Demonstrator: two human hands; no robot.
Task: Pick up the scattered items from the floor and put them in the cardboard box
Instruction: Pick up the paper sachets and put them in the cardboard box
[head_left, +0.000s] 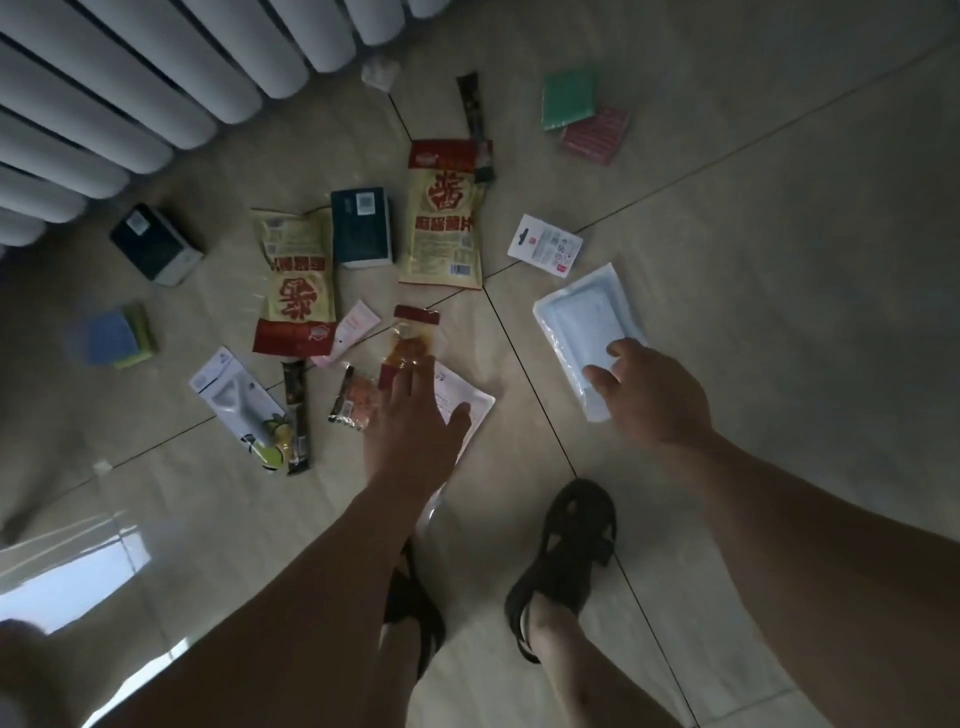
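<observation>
The radiator (119, 98) fills the upper left corner and serves as the landmark; everything lies on the tiled floor (779, 260) below and to the right of it. No cardboard box shows in this view.

Nearest the radiator sit two dark boxes (156, 244) (362, 226), then two yellow-red snack bags (296, 288) (447, 215). Farther right of it lie green and red sponges (584, 117), and straight below it a blue-green sponge pack (111, 338) and a carded peeler (241, 405). Far from the radiator, toward the sandalled feet (566, 561), lie a clear white tray pack (589, 335), a flat white pouch (462, 400), a small orange snack packet (408, 348) and a smaller red one (356, 397).

The right hand (657, 397) is spread, fingertips (597, 374) on the tray pack's near end, nothing pinched yet. The left hand (410, 415) is spread too, fingers over the orange packet and thumb on the white pouch; I cannot tell whether it presses down.

To do this reach well, I would judge: slide the right thumb under the tray pack's near edge and lift it level, since the film looks slick. The left hand should gather the orange packet against the pouch and pinch both together rather than scraping at flat plastic on tile. Then find the box before letting go.
</observation>
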